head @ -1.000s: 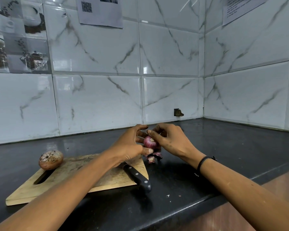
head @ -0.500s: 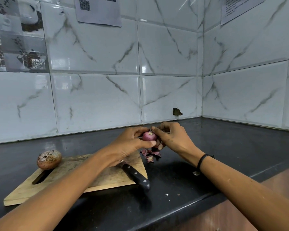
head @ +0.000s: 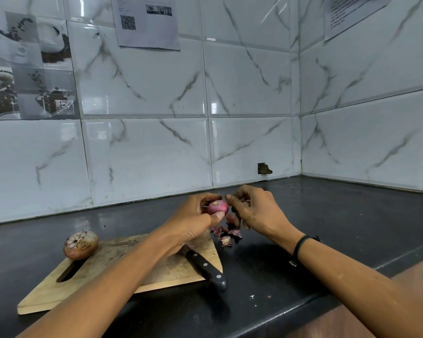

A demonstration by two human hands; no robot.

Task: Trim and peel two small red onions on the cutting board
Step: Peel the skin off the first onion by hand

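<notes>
Left to right, here's the layout. The second onion (head: 81,245) sits unpeeled at the board's (head: 122,276) far left corner, by the handle slot and well away from both hands. The knife (head: 205,267) lies across the near right corner, with its handle hanging off the edge toward me.

My left hand (head: 193,220) is up off the board, above its far right corner, gripping the onion (head: 217,207) I'm working on. The thumb is underneath and the fingers wrap round the back. A pale trimmed end faces up and a bit toward me, so I'd say its axis runs roughly upright. That leaves the onion's right side bare and pointing straight at the other hand.

The peels (head: 226,236) are in a little heap on the counter (head: 327,228), just past the board's right edge and under the gap between my hands.

My right hand (head: 257,213) is just beside the onion, fingers curled, with thumb and forefinger tips meeting at its upper right edge. A flap of skin (head: 231,218) hangs just below. I honestly can't tell if I've got skin pinched or I'm only touching it.

The next pull has to go down and right, away from the left thumb, I reckon.
</notes>
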